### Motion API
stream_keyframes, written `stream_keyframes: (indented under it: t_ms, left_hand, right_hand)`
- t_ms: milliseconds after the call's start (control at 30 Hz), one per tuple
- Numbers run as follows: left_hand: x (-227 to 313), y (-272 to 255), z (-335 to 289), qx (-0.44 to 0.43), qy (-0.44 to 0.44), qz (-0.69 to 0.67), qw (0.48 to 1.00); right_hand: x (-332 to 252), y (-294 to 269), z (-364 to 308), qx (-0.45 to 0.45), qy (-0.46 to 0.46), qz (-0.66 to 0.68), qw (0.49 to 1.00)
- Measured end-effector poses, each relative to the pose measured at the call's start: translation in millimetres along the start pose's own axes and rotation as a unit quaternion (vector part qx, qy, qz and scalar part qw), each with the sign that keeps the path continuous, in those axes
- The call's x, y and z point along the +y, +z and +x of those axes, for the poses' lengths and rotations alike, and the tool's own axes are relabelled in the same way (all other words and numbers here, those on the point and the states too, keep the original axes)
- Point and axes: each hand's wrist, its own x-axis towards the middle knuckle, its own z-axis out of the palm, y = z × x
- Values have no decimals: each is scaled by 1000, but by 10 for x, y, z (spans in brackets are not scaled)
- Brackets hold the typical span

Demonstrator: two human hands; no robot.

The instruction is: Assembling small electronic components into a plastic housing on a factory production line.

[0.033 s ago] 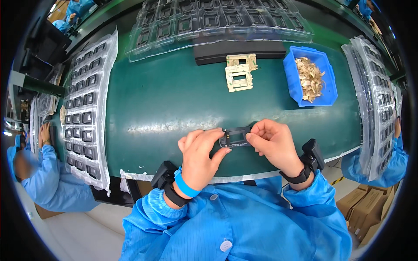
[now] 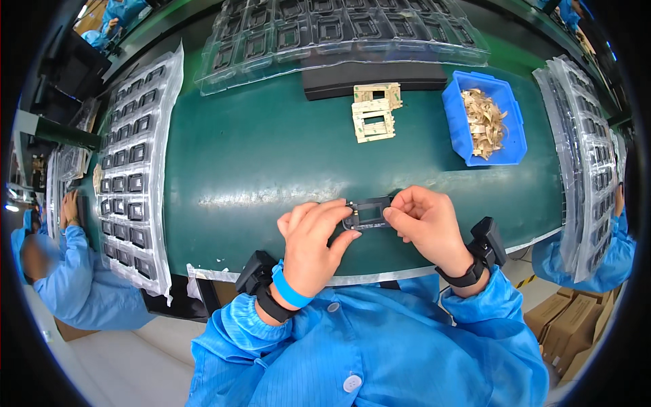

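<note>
A small black rectangular frame [image 2: 382, 222] with an open window sits just above the green table, close to its front edge. My left hand [image 2: 310, 234] grips its left end, thumb below and fingers above. At the opposite end, my right hand [image 2: 422, 220] pinches the frame's right edge between thumb and forefinger; whether a smaller piece is also in that pinch is hidden. Farther off lie cream-coloured adhesive sheets [image 2: 367, 134] with cut-out windows. Right of them stands a blue bin [image 2: 460, 129] holding curled tan strips [image 2: 483, 125].
Clear plastic trays of black frames stand at the back [image 2: 298, 57], along the left side [image 2: 159, 169] and at the right [image 2: 576, 203]. A long black block [image 2: 332, 85] lies before the back tray. Co-workers in blue sit at left [image 2: 81, 278] and right. Cardboard boxes [image 2: 566, 325] rest lower right.
</note>
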Motion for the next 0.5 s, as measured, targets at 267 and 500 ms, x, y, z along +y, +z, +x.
stream_keyframes:
  t_ms: [267,500]
  left_hand:
    - [-41,40,-21,19,44,28,998]
    - [-38,33,-4,19,49,26,998]
  right_hand:
    - [-29,85,-29,43,-24,-60,997]
    - [-44,87,-24,51,-31,-75,995]
